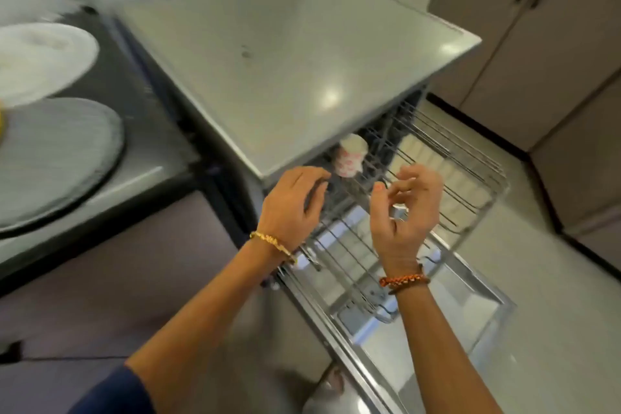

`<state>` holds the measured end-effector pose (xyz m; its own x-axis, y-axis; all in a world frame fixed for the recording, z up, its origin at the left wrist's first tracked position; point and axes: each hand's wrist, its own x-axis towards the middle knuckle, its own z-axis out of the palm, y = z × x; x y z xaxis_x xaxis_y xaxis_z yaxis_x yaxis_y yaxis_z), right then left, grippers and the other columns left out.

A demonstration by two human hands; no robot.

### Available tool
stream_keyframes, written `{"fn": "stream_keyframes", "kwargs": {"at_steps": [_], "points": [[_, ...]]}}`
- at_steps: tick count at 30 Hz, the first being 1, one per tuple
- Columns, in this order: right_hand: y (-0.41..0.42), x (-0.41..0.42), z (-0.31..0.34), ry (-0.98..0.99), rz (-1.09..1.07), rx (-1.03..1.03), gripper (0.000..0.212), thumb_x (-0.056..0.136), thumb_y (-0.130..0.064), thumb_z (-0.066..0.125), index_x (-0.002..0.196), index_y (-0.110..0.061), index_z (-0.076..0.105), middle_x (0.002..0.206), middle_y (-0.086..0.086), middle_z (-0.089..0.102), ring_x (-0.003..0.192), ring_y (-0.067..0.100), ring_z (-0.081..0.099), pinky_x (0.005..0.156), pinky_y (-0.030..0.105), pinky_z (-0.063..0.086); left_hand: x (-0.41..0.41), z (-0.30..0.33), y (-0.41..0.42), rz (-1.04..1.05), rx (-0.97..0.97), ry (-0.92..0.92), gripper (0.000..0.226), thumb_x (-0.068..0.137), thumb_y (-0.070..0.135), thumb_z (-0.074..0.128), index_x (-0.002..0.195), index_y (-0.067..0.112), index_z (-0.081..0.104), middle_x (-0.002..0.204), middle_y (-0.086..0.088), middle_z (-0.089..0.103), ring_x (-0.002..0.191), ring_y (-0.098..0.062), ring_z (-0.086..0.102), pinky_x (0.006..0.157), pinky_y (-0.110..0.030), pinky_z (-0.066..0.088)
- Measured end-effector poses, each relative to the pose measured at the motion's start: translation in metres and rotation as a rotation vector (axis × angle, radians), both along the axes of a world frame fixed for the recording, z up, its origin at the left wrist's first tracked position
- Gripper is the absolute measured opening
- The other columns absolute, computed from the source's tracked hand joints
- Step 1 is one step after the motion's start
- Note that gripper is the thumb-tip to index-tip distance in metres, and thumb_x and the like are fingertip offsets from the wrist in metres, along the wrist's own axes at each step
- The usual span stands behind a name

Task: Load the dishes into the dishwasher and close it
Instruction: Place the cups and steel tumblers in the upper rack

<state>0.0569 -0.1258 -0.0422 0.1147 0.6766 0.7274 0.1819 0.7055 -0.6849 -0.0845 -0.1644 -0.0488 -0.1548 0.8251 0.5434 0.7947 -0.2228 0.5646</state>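
The grey dishwasher (285, 54) stands open, its door (437, 329) folded down and its wire upper rack (453, 185) pulled out. A white mug with red marks (349, 155) sits upside down at the rack's inner left. My left hand (295, 208) hovers just left of the mug, palm down, fingers loosely curled and holding nothing. Over the middle of the rack, my right hand (410, 212) has its fingers spread and empty. On the dark counter to the left lie a white plate (40, 60) and a large grey plate (57, 161).
Brown cabinet doors (537, 44) line the right side beyond a strip of pale floor (554, 312). The lowered door juts into that floor space. The counter's front edge (100, 212) runs along the left, with brown cabinet fronts below it.
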Motion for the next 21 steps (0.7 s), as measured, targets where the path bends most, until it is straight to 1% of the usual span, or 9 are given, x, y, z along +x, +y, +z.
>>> {"fn": "stream_keyframes", "kwargs": {"at_steps": [2,4,5,8,12,13,16,19,21], "points": [[-0.027,-0.040,0.020,0.055,0.150,0.014,0.016,0.087,-0.025,0.058,0.099,-0.023,0.049,0.091,-0.027,0.046,0.058,0.011,0.046,0.045,0.032,0.042,-0.033,0.017,-0.040,0.095,0.063,-0.016,0.018,0.088,0.015,0.048,0.099,0.008,0.061,0.093,-0.009,0.064,0.088,-0.015,0.054,0.077,-0.022,0.045],[-0.061,-0.088,0.041,0.107,0.299,0.011,0.015,0.088,-0.034,0.056,0.100,-0.039,0.048,0.089,-0.030,0.049,0.058,0.005,0.047,0.050,0.027,0.044,-0.070,0.034,-0.084,0.190,0.109,0.009,0.018,0.087,0.011,0.048,0.100,0.007,0.059,0.095,-0.011,0.063,0.090,-0.016,0.053,0.078,-0.024,0.045],[-0.078,-0.112,0.052,0.144,0.356,-0.009,0.021,0.087,-0.033,0.057,0.101,-0.044,0.046,0.088,-0.029,0.050,0.058,0.001,0.047,0.052,0.021,0.043,-0.087,0.043,-0.107,0.241,0.130,0.018,0.019,0.085,0.010,0.048,0.100,0.004,0.060,0.096,-0.012,0.063,0.091,-0.017,0.053,0.078,-0.027,0.046],[-0.150,-0.196,0.077,0.214,0.584,-0.072,0.024,0.082,-0.019,0.054,0.100,-0.031,0.045,0.084,-0.015,0.049,0.055,-0.004,0.043,0.055,0.009,0.036,-0.148,0.069,-0.201,0.511,0.177,-0.001,0.027,0.084,0.014,0.048,0.105,0.001,0.058,0.100,-0.013,0.061,0.094,-0.016,0.053,0.076,-0.029,0.047],[-0.223,-0.273,0.090,0.211,0.793,-0.108,0.019,0.081,-0.023,0.054,0.097,-0.030,0.046,0.084,-0.008,0.048,0.047,0.003,0.039,0.048,0.013,0.031,-0.205,0.089,-0.296,0.841,0.253,-0.156,0.040,0.084,0.023,0.053,0.118,0.002,0.052,0.113,-0.004,0.051,0.095,-0.008,0.050,0.069,-0.010,0.044],[-0.241,-0.292,0.090,0.197,0.859,-0.130,0.018,0.081,-0.025,0.054,0.096,-0.030,0.046,0.084,-0.007,0.048,0.047,0.006,0.038,0.047,0.015,0.030,-0.219,0.092,-0.321,0.931,0.259,-0.194,0.041,0.084,0.021,0.054,0.120,0.003,0.051,0.116,-0.005,0.051,0.096,-0.007,0.048,0.068,-0.009,0.044],[-0.275,-0.337,0.088,0.063,0.976,-0.192,0.018,0.079,-0.033,0.055,0.095,-0.031,0.048,0.087,-0.004,0.050,0.052,0.011,0.042,0.048,0.015,0.033,-0.248,0.092,-0.373,1.122,0.281,-0.334,0.041,0.085,0.020,0.057,0.122,0.006,0.049,0.120,-0.005,0.052,0.100,-0.009,0.046,0.072,-0.025,0.044],[-0.301,-0.389,0.086,-0.122,1.073,-0.225,0.025,0.076,-0.035,0.059,0.097,-0.026,0.051,0.092,0.000,0.053,0.060,0.002,0.047,0.056,0.010,0.037,-0.275,0.086,-0.416,1.260,0.312,-0.376,0.039,0.086,0.019,0.058,0.121,0.007,0.049,0.120,-0.003,0.051,0.102,-0.013,0.046,0.076,-0.029,0.042],[-0.315,-0.426,0.083,-0.276,1.142,-0.231,0.028,0.078,-0.028,0.066,0.101,-0.023,0.052,0.095,0.000,0.054,0.060,0.000,0.050,0.057,0.012,0.039,-0.297,0.077,-0.438,1.350,0.296,-0.410,0.036,0.087,0.014,0.059,0.121,0.008,0.050,0.124,-0.006,0.051,0.108,-0.018,0.047,0.085,-0.034,0.044]]}}
